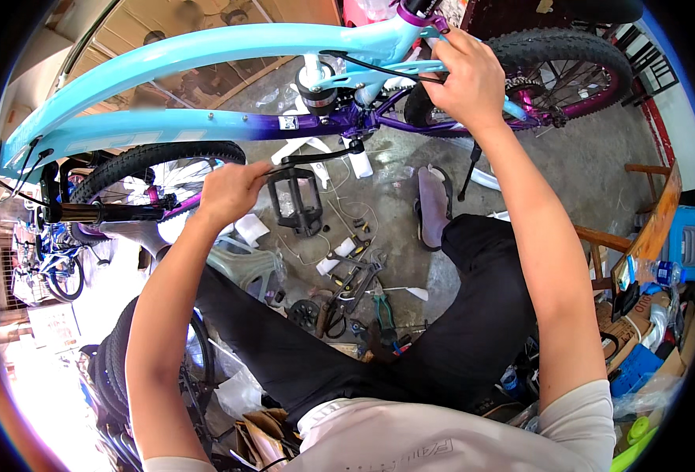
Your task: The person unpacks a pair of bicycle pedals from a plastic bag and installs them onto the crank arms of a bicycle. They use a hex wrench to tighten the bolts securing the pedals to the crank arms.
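A bicycle with a light-blue and purple frame (229, 49) stands across the far side in front of me. My right hand (469, 82) is closed around its light-blue rear tube, below the purple seat clamp (435, 22). A black cable (379, 64) runs to that hand's fingers; whether they also grip it is unclear. My left hand (233, 193) is closed at the outer end of the black crank arm (324, 156), beside the black pedal (318, 197) hanging there. Its fingertips partly hide that end. The purple chainstay area and rear wheel (567, 67) lie to the right.
Pliers (383, 308), wrenches (369, 274) and other tools litter the floor between my legs. A kickstand (468, 173) hangs below the frame. At right are a wooden stool (654, 212) and a bottle (662, 273); stacked tyres (115, 370) stand at lower left.
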